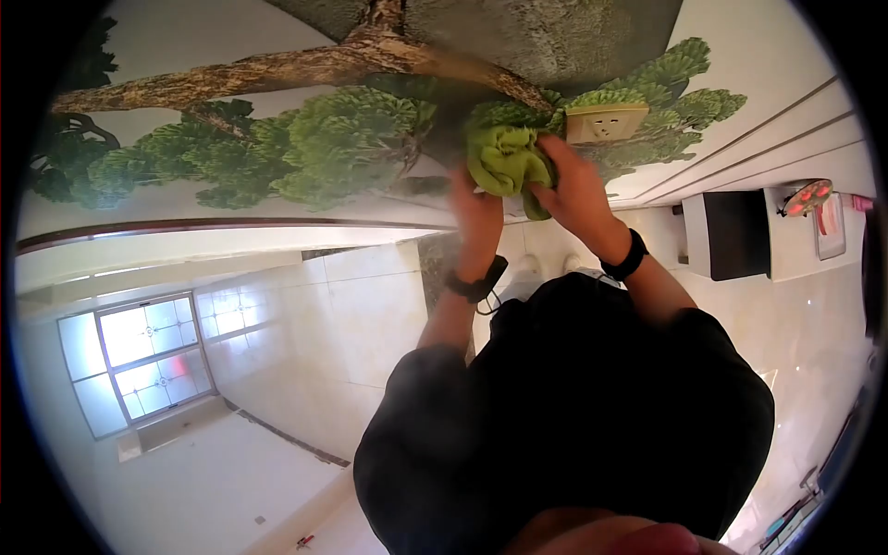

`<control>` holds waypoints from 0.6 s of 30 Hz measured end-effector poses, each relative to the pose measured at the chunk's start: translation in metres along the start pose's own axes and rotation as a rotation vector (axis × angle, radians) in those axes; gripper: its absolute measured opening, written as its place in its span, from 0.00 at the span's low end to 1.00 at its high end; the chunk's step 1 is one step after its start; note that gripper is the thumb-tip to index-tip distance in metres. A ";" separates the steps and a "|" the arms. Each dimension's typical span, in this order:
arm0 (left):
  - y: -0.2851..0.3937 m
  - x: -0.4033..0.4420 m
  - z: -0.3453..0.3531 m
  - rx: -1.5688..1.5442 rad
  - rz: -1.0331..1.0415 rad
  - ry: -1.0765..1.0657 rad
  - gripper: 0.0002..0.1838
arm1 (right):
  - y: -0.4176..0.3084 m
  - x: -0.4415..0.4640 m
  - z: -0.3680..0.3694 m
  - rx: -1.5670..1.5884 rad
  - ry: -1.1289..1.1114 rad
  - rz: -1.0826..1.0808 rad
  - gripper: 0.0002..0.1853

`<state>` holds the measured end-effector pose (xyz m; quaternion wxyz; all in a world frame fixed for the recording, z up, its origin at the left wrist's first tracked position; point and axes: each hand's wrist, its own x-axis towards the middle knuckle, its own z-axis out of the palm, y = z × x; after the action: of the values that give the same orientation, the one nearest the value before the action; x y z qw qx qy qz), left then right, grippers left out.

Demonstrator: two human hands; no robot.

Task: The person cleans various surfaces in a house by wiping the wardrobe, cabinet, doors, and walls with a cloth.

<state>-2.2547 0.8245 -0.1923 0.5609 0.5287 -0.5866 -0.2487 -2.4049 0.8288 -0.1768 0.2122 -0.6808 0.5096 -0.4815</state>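
A bunched green cloth (509, 162) is held up between my two hands, in front of a wall with a printed tree picture. My right hand (581, 190) grips the cloth's right side, with its fingers bent into the folds. On the cloth's lower left is my left hand (479, 215), closed against it and blurred; its fingertips are partly hidden. A dark band is on each wrist. Just right of the cloth, a beige wall socket (606, 122) is set in the wall.
A black-and-white cabinet (735, 234) stands at the right, with a red-patterned round object (807, 197) and a tray (831, 227) on it. Tiled floor (356, 287) lies below the wall. At the left is a bright window (153, 333). Two feet show beneath my hands.
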 end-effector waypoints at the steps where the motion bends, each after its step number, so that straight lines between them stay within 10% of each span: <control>1: 0.010 0.006 -0.002 -0.078 0.030 0.034 0.17 | -0.014 0.008 -0.007 0.018 0.021 -0.016 0.26; 7: 0.020 0.023 -0.024 -0.072 -0.046 -0.054 0.21 | -0.040 0.015 -0.001 0.058 0.076 0.047 0.26; 18: 0.061 0.051 0.004 -0.009 0.513 0.012 0.21 | -0.056 0.032 -0.042 0.125 0.251 0.002 0.25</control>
<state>-2.2691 0.7966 -0.1191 0.6114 0.3614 -0.6972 -0.0977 -2.4132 0.8302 -0.1003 0.1897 -0.6001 0.5019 -0.5934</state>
